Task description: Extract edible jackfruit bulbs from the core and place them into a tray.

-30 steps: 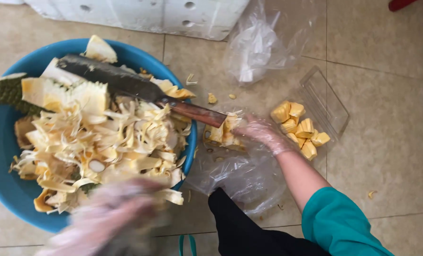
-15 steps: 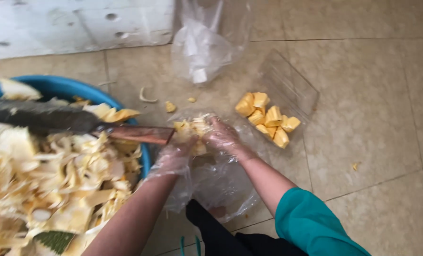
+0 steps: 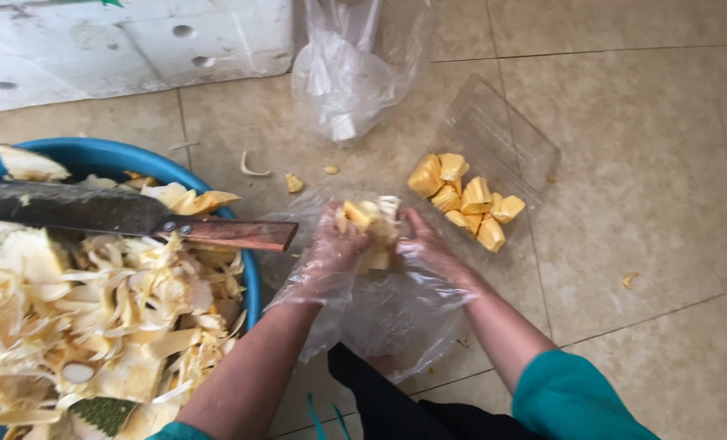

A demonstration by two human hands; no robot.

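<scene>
Both gloved hands, left hand point(image 3: 331, 244) and right hand point(image 3: 429, 248), grip one jackfruit piece point(image 3: 369, 218) between them. A clear tray point(image 3: 506, 143) of yellow pods point(image 3: 461, 200) sits just beyond the right hand; the knife point(image 3: 127, 216) lies left.

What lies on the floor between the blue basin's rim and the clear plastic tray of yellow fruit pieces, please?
In the head view, both gloved hands, left hand and right hand, hold a fruit piece there, over a clear plastic sheet; the knife handle juts out from the basin towards the tray.

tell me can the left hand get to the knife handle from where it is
Probably yes: the left hand holds a fruit piece with the right hand, and the wooden knife handle juts over the basin rim beside it, nothing between.
</scene>
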